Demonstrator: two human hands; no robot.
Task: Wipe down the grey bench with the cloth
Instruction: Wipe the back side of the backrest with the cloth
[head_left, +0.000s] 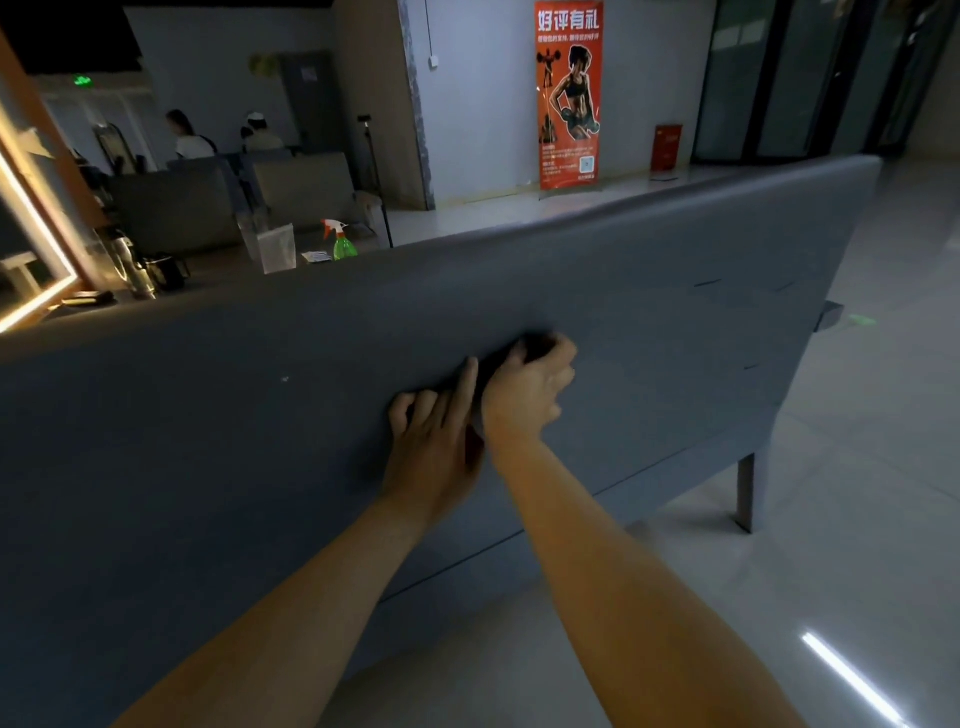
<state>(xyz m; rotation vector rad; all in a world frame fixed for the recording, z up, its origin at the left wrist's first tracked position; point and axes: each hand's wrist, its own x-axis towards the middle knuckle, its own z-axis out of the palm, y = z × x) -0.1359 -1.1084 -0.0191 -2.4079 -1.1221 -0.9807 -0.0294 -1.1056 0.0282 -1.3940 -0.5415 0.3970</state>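
The long grey bench (208, 441) fills the middle of the head view, its padded back panel facing me. A dark cloth (524, 356) lies bunched against that panel, mostly hidden under my hands. My right hand (530, 395) grips the cloth, fingers curled over its top. My left hand (434, 447) sits just left of it, fingers bent, with the index finger stretched along the cloth's lower edge; whether it holds the cloth I cannot tell.
A green spray bottle (343, 241) and a clear bag (276, 248) stand behind the bench's top edge. Dark items (166, 270) sit at the far left beside a lit frame. One bench leg (745, 491) stands on the tiled floor at right. Two people sit far back.
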